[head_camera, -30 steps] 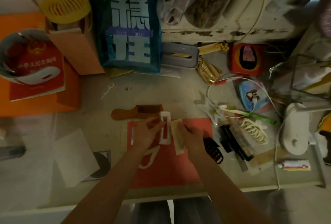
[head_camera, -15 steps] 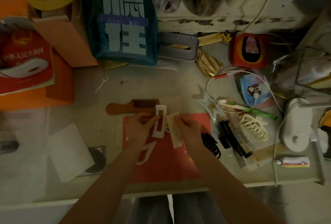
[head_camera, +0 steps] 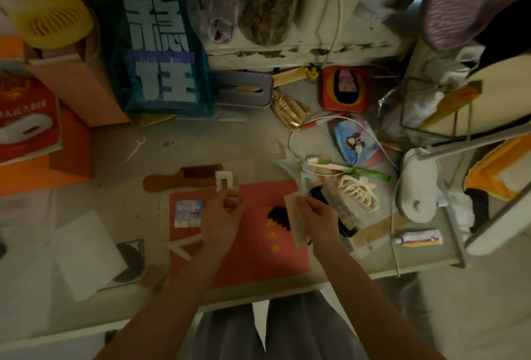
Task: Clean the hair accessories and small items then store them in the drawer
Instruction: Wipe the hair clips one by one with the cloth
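Note:
My left hand (head_camera: 222,217) grips a white rectangular hair clip (head_camera: 223,180) upright over the top edge of the red folder (head_camera: 253,262). My right hand (head_camera: 319,216) pinches a beige wipe (head_camera: 296,220), held apart from the clip to its right. A black claw clip (head_camera: 278,214) lies on the folder between my hands. A brown wooden comb (head_camera: 184,178) lies just behind the white clip. A cream claw clip (head_camera: 357,193) and dark clips (head_camera: 333,204) lie to the right. A white loop-shaped accessory (head_camera: 184,244) sits under my left forearm.
A small blue-white card (head_camera: 188,213) lies on the folder's left part. White paper (head_camera: 86,253) lies at the left. A blue bag (head_camera: 161,52), red tin (head_camera: 344,88), green toothbrush (head_camera: 353,169), white desk-lamp base (head_camera: 419,187) and small tube (head_camera: 418,237) crowd the back and right.
My hands have drawn apart: the right hand took the wipe off the white clip and moved right. The black claw clip and the small card now show on the folder.

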Demonstrator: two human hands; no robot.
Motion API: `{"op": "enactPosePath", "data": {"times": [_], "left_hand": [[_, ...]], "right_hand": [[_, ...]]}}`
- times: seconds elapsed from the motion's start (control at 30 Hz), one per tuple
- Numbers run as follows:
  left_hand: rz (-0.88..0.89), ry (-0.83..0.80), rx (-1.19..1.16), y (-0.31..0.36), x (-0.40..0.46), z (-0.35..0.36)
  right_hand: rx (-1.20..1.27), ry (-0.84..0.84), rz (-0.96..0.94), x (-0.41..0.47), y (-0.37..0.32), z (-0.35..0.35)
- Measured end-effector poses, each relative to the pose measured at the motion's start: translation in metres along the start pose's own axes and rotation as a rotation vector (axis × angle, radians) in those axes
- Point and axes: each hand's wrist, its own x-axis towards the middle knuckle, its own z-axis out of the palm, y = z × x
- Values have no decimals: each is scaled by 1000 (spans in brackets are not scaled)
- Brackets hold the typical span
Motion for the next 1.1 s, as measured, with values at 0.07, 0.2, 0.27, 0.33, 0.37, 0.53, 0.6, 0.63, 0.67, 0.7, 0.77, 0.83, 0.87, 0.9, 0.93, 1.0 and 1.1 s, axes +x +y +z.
{"op": "enactPosePath", "data": {"times": [0.07, 0.2, 0.27, 0.33, 0.37, 0.53, 0.6, 0.63, 0.67, 0.7, 0.77, 0.83, 0.87, 0.9, 0.93, 1.0, 1.1], "left_hand": [[-20, -71, -6, -1, -8, 21], [-122, -118, -90, 8, -26, 60], [-116, -132, -76, 13, -33, 76], [-97, -159, -68, 16, -43, 85], [-77, -163, -59, 15, -47, 88], [36, -116, 27, 6, -54, 95], [31, -74, 39, 6, -54, 97], [30, -62, 32, 6, -54, 98], [23, -55, 22, 4, -54, 98], [14, -49, 6, 2, -54, 98], [-5, -47, -20, -3, -54, 98], [-5, -39, -22, -8, -52, 98], [-1, -39, -11, -9, -51, 97], [8, -44, 0, -10, -49, 97], [17, -51, 1, -11, -49, 97], [38, -74, -2, -13, -49, 96], [112, -92, 55, -17, -52, 95]], "right_hand": [[10, -3, -12, 2, 1, -19], [-8, -15, -44, 11, 6, -54], [-38, -70, -68, 20, 9, -71], [-76, -118, -70, 27, 14, -86], [-78, -134, -66, 30, 16, -92], [-110, -190, -110, 34, 20, -109], [-139, -208, -123, 36, 23, -113], [-158, -216, -129, 37, 25, -114], [-168, -218, -136, 37, 26, -114], [-173, -222, -139, 38, 28, -115], [-170, -221, -132, 40, 31, -116], [-158, -209, -130, 40, 34, -117], [-148, -211, -126, 40, 36, -117], [-143, -221, -121, 39, 36, -117], [-146, -235, -118, 38, 37, -116], [-138, -238, -115, 37, 40, -116], [-93, -210, -102, 34, 45, -116]]}}
